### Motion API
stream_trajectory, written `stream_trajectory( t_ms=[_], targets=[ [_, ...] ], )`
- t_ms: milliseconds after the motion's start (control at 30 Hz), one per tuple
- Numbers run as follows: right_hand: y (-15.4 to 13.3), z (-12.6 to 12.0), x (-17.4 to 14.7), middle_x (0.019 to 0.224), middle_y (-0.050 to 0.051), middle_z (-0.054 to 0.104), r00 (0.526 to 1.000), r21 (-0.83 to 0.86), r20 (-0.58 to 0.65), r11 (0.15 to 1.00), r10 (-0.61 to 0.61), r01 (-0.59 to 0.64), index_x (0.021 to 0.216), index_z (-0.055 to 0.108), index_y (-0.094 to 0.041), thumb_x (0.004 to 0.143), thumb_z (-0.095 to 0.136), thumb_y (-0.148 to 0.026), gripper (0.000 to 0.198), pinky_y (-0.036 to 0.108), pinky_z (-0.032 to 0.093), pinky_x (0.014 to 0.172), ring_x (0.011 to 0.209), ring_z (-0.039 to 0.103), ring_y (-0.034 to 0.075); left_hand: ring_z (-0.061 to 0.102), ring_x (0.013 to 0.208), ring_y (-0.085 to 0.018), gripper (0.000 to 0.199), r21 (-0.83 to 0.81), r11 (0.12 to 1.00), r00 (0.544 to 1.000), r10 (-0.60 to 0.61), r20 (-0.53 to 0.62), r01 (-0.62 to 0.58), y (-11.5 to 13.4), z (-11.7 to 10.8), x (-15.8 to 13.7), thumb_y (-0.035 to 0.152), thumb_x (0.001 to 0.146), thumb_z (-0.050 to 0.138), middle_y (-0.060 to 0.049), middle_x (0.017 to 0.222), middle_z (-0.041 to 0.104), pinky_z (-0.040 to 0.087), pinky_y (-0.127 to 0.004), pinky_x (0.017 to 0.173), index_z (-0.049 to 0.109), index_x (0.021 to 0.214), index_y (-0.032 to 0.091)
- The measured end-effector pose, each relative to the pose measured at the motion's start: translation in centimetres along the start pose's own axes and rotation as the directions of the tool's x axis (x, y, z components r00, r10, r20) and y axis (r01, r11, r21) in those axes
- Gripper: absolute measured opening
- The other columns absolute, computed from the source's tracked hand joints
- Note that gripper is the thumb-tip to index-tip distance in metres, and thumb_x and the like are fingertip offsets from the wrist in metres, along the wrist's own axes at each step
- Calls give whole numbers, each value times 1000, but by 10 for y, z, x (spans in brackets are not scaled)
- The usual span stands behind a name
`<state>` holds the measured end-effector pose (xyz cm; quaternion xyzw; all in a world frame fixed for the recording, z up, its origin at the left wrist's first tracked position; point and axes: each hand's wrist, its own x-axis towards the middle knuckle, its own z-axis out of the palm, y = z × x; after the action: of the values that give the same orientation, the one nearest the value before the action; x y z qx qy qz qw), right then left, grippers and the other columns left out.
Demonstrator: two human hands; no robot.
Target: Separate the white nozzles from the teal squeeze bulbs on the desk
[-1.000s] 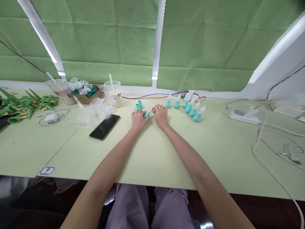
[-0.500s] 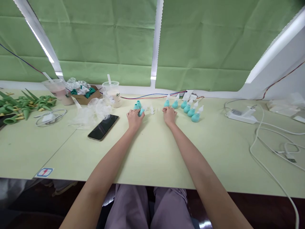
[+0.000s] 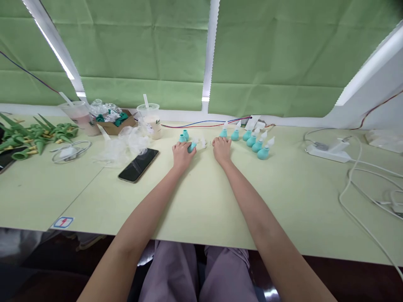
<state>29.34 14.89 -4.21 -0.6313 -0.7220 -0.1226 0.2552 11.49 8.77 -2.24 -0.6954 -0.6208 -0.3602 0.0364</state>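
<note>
Both forearms reached out from the near edge across the pale green table to its far side. The left hand lay knuckles-up on the table with its fingers curled around a teal bulb, which showed at the fingertips on the hand's right. The right hand rested just to the right of it, fingers bent down toward the table. Whether that hand pinched anything could not be told, the fingertips being hidden behind the knuckles. Small white tips lay on the table between the two hands. Two more teal bulbs stood just beyond the left hand.

To the right, a cluster of bulbs with white nozzles stood near the right hand, apart from it. To the left lay a dark phone, crumpled clear bags, a lidded cup with a straw, and an open box. Green cones were piled at the far left. A white power strip and cables lay at the right.
</note>
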Motion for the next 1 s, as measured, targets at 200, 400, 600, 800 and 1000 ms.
stream_trajectory(
  t_ms=[200,400,600,800,1000],
  targets=[
    [4,5,1,86,7,62,999,36,23,999,32,-33,80,61,-18,86,42,-11,21,35,19,75,90,47,22,50,99,-24,24,6,1000,1000,-6,17,6,1,0,1,37,83,51,-6,98,67,30,-38,88,65,96,23],
    [5,3,0,84,5,65,995,127,10,987,101,-102,82,62,-20,86,42,-13,22,34,20,75,83,52,19,49,101,-24,24,-6,1000,999,17,27,-17,2,-1,0,36,84,49,-6,97,67,28,-39,90,64,97,23],
    [-3,-19,-9,99,7,64,966,309,-195,946,169,-103,105,56,-19,93,31,-24,28,32,27,80,90,55,19,50,104,-26,23,-4,1000,999,18,37,-18,6,-5,-1,35,83,49,-9,101,66,27,-40,93,63,97,22],
    [-30,-27,-17,99,5,64,990,575,-59,806,-127,138,111,58,-20,91,37,-44,38,25,40,75,75,57,14,58,95,-23,23,-37,999,997,8,72,-5,6,-3,-2,31,81,52,-8,98,66,31,-37,93,59,99,19],
    [-39,-16,-14,94,2,67,1000,804,1,595,-25,14,98,65,-21,79,55,-47,33,26,46,71,70,59,13,59,92,-21,23,-184,983,997,-2,81,17,-1,0,1,30,78,57,-3,97,66,40,-31,78,57,99,21]
  ],
)
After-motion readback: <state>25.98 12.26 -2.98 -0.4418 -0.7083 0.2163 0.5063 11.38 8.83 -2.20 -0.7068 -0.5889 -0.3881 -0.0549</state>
